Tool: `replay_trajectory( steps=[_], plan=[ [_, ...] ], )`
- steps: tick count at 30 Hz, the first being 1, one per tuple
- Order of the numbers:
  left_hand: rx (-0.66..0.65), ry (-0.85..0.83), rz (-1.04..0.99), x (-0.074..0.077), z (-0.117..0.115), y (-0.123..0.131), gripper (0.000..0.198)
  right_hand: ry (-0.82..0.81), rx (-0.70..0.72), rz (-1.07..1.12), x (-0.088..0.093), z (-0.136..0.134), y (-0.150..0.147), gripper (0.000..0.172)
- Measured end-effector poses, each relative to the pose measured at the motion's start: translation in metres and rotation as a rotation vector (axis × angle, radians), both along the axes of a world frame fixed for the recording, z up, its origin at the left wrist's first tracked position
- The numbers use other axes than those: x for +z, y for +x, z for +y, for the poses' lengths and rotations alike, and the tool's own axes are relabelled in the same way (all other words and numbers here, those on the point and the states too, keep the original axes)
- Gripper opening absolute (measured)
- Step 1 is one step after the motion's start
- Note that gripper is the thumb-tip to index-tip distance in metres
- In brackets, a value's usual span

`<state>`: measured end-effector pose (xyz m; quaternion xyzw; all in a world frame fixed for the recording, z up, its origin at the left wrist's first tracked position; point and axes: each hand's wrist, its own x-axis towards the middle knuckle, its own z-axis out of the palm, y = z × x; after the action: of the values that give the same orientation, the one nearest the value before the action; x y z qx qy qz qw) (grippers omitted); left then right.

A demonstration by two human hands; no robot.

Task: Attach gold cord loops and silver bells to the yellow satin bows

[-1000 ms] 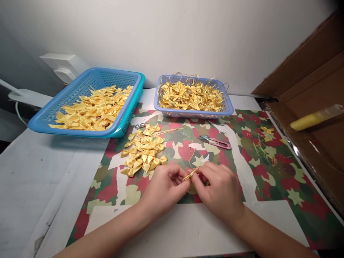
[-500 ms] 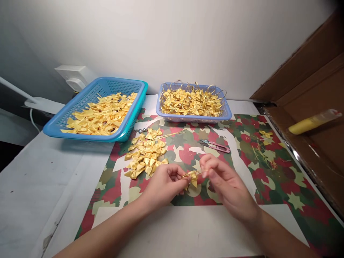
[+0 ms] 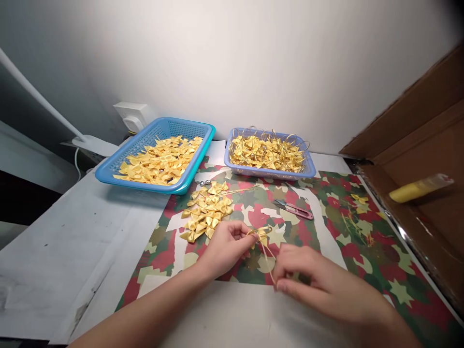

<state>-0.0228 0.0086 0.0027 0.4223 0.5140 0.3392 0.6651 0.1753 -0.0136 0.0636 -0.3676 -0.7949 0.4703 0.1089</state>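
Note:
My left hand (image 3: 231,245) pinches a small yellow ribbon bow (image 3: 261,237) between thumb and fingertips, with a thin gold loop (image 3: 268,229) showing at its top. Two pale yellow strands of thread (image 3: 268,265) run from the bow down to my right hand (image 3: 308,278). The fingers of that hand are closed on the strands, just above the white sheet. To the left of my hands lies a pile of yellow bows (image 3: 208,210). Thread snips (image 3: 297,210) with a pink handle rest beyond my right hand.
Stacked blue baskets (image 3: 141,185) of bows stand at the back left. Another basket (image 3: 271,173) holds bows with gold loops. Thread scraps (image 3: 357,224) lie right on the patterned sheet (image 3: 391,263), near a cardboard box (image 3: 377,186) with a yellow tube (image 3: 420,187). Gold strands (image 3: 241,190) lie behind the pile.
My right hand has moved down toward me, drawing the strands out long from the bow. My left hand still grips the bow. The whole view has shifted slightly.

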Motion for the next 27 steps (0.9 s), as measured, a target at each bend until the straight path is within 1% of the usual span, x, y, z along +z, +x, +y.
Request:
replay_trajectory(
  steps=[2, 3, 4, 6, 8, 9, 10, 11, 13, 15, 16, 18, 20, 22, 25, 27],
  plan=[
    [0.011, -0.001, 0.013, -0.002, 0.001, 0.000, 0.025, -0.014, 0.131, 0.063, 0.005, -0.002, 0.002, 0.015],
    [0.012, 0.004, 0.016, -0.003, 0.001, 0.000, 0.024, -0.023, 0.145, 0.114, 0.008, -0.003, 0.004, 0.015],
    [0.010, 0.014, 0.014, -0.003, 0.001, 0.000, 0.024, -0.022, 0.117, 0.174, 0.010, -0.005, 0.006, 0.016],
    [-0.009, 0.057, 0.004, -0.004, 0.000, -0.001, 0.023, 0.032, -0.025, 0.309, 0.013, -0.007, 0.010, 0.019],
    [-0.039, 0.120, 0.023, -0.003, -0.001, -0.001, 0.020, 0.133, -0.238, 0.423, 0.014, -0.010, 0.014, 0.023],
    [-0.056, 0.165, 0.055, -0.002, -0.002, -0.001, 0.018, 0.174, -0.329, 0.471, 0.013, -0.010, 0.016, 0.025],
    [-0.070, 0.223, 0.108, -0.001, -0.002, -0.001, 0.017, 0.196, -0.389, 0.517, 0.012, -0.010, 0.017, 0.026],
    [-0.080, 0.300, 0.177, 0.000, -0.003, -0.002, 0.014, 0.194, -0.425, 0.561, 0.011, -0.010, 0.018, 0.025],
    [-0.085, 0.508, 0.309, 0.001, -0.005, -0.003, 0.009, 0.139, -0.454, 0.657, 0.008, -0.007, 0.018, 0.023],
    [-0.106, 0.716, 0.365, 0.001, -0.006, -0.005, 0.009, 0.063, -0.474, 0.756, 0.006, -0.003, 0.016, 0.020],
    [-0.129, 0.792, 0.366, 0.000, -0.006, -0.005, 0.011, 0.032, -0.497, 0.804, 0.006, -0.001, 0.015, 0.020],
    [-0.196, 0.863, 0.367, -0.002, -0.007, -0.005, 0.013, -0.019, -0.539, 0.883, 0.007, 0.000, 0.010, 0.020],
    [-0.250, 0.846, 0.412, -0.004, -0.007, -0.004, 0.014, -0.057, -0.559, 0.925, 0.008, -0.001, 0.004, 0.020],
    [-0.249, 0.778, 0.454, -0.004, -0.006, -0.004, 0.013, -0.099, -0.574, 0.922, 0.009, -0.005, -0.003, 0.019],
    [-0.184, 0.631, 0.453, 0.000, -0.003, -0.005, 0.012, -0.157, -0.590, 0.918, 0.009, -0.015, -0.016, 0.020],
    [-0.126, 0.500, 0.375, 0.004, -0.001, -0.007, 0.010, -0.191, -0.597, 0.945, 0.008, -0.024, -0.025, 0.019]
  ],
)
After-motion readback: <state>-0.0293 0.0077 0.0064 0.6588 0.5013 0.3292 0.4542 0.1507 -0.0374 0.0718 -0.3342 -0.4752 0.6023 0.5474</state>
